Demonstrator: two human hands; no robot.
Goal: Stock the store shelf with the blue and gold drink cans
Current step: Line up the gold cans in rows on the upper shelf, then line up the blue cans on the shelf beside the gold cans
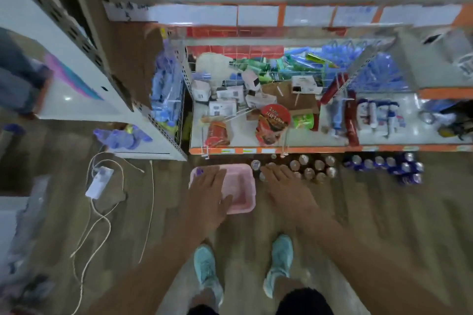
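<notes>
Reaching down, left hand flat over pink tub, right hand spread, holding nothing, above gold cans

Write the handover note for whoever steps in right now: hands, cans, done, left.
Left hand: open, flat over the pink tub, holding nothing.
Right hand: open, fingers stretched to the near edge of the gold cans.
Cans: the gold cans stand in a cluster on the floor before the shelf; the blue cans are on the floor to their right.
Done: no can visible on the shelf.
Left: lift both groups onto it.
</notes>
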